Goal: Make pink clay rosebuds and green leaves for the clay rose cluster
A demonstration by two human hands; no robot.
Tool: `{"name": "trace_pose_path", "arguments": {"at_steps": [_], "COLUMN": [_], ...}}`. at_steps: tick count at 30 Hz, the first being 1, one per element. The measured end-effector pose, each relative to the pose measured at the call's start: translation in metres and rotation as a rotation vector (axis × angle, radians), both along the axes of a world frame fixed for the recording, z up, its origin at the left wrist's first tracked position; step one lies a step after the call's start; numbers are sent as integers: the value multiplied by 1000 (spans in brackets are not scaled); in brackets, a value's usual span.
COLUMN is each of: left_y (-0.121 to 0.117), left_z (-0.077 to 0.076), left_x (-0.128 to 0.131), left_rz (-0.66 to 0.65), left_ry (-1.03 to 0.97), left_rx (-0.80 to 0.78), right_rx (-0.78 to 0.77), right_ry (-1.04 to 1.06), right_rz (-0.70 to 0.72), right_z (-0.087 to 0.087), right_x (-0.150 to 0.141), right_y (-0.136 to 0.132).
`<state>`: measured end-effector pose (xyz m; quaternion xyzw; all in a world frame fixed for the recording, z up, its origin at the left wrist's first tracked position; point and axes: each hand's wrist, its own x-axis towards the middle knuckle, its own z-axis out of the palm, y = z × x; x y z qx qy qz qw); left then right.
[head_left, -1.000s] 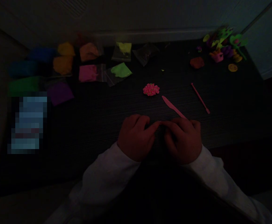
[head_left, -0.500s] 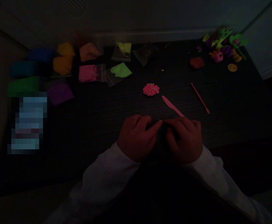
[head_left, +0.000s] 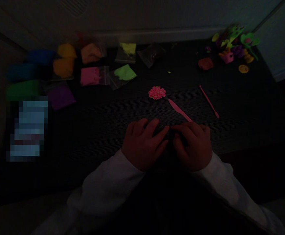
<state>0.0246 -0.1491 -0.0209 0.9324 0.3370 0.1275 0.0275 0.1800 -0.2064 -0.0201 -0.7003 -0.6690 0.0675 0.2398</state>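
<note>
Working over the dark table [head_left: 95,130], you've got your left hand [head_left: 142,145] loosely spread, nothing visible in it. Your right hand [head_left: 195,147] is half-curled; too dim to tell if it has hold of anything. The pink knife [head_left: 179,110] is just off it at 11 o'clock, probably light, stiff plastic, so grab the handle. The pink cluster [head_left: 157,93], 12 to 1 o'clock off your left, looks soft and squashable: scoop from underneath imo, don't pinch.

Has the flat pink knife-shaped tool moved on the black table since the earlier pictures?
No. The knife-shaped tool keeps its place near the bumpy pink flower-like cluster; only the whole view shifted slightly.
</note>
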Motion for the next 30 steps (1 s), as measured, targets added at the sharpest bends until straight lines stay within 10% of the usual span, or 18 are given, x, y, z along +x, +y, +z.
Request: {"name": "trace_pose_path", "arguments": {"at_steps": [30], "left_y": [4], "left_z": [-2], "left_x": [-4], "left_rz": [65], "left_ry": [-41], "left_rx": [-73], "right_rx": [-11], "right_ry": [44], "right_rz": [1], "right_z": [1], "right_x": [1], "right_y": [0]}}
